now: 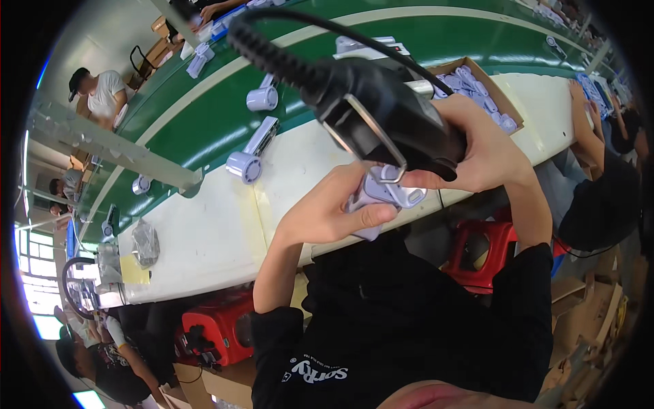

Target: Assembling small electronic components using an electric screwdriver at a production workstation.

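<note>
My right hand (492,151) is closed around a black corded power tool (381,102), which looks like an electric screwdriver with a wire hanging loop. Its thick cable arches up and away, and its working tip is hidden from view. Just below the tool, my left hand (325,213) grips a lavender plastic part (377,193), thumb across its front. The part looks like a handheld fan piece and is partly covered by my fingers. Both hands are close together over the near edge of the white worktable (204,255).
A lavender handheld fan (245,165) lies on the table's far side. More stand on the green conveyor (184,129) beyond. A carton (505,97) of lavender parts is behind my right hand. A plastic-wrapped bundle (144,243) lies left; a red stool (480,249) is below. Co-workers sit at both sides.
</note>
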{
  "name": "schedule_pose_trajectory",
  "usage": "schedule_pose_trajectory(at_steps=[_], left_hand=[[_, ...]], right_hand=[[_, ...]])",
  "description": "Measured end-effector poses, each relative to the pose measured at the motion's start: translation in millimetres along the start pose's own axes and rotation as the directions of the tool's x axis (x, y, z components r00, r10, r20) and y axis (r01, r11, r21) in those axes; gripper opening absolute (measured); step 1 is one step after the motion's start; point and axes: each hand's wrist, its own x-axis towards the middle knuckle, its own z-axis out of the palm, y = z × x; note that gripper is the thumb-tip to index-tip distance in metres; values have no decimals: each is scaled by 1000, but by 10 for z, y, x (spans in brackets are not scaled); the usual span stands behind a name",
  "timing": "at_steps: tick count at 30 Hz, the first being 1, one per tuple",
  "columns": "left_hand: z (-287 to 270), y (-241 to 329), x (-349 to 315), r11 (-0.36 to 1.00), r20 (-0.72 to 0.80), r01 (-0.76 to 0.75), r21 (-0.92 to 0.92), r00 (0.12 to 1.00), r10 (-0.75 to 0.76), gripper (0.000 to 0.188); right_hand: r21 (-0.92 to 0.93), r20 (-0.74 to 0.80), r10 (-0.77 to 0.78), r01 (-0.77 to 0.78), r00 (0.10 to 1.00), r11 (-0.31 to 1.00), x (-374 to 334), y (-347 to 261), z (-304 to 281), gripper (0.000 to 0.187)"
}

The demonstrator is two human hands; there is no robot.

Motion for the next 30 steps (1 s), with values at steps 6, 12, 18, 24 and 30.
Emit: schedule_pose_trajectory(at_steps=[6,12,18,24,30], left_hand=[[-8,23,-89,979,155,92,-181,986,-64,56],[-51,-106,-18,896,214,150,-418,975,-64,42],[-948,-96,389,881,-558,117,458,810,183,27],[-2101,-1090,747,164,-416,386,908,876,243,40],[-1932,-1287,946,212,-587,577,789,810,-18,55]], right_hand=[[-51,140,-76,84,987,995,158,91,159,56],[23,-62,-87,88,994,996,176,182,276,54],[542,-397,200,53,896,838,27,311,-138,35],[560,-581,140,269,802,784,205,406,-90,36],[521,-699,82,427,710,739,325,322,128,57]])
